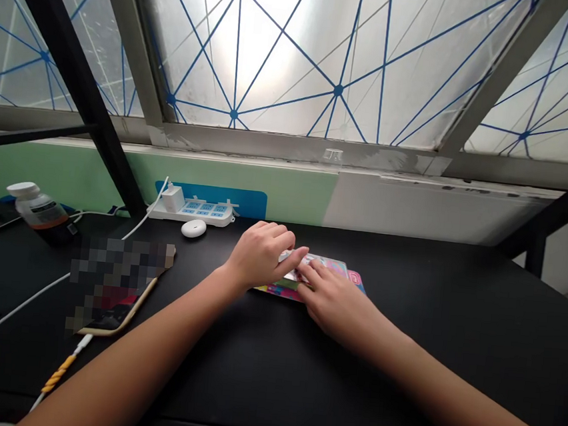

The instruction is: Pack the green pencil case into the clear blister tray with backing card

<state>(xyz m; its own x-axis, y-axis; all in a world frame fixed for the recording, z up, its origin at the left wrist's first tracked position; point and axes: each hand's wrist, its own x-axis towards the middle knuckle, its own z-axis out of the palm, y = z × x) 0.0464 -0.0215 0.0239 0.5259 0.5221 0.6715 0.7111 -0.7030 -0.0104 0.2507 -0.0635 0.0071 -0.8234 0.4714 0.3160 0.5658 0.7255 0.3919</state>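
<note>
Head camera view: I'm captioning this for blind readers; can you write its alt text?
Two bare hands meet over a flat, colourful pack on a black desk: the left hand curls its fingers onto it, the right hand rests flat on it. A white power strip, a bottle and a phone sit to the left, below a frosted window.

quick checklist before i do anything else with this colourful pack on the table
1. Both hands on the colourful pack: ok, the left hand and right hand touch it.
2. Pack lying flat on the black table: ok.
3. Whether the left hand pinches anything: cannot tell, hidden under it.
4. Phone apart from the pack: ok, it lies to the left.
5. Bottle and power strip apart from both hands: ok.
</note>
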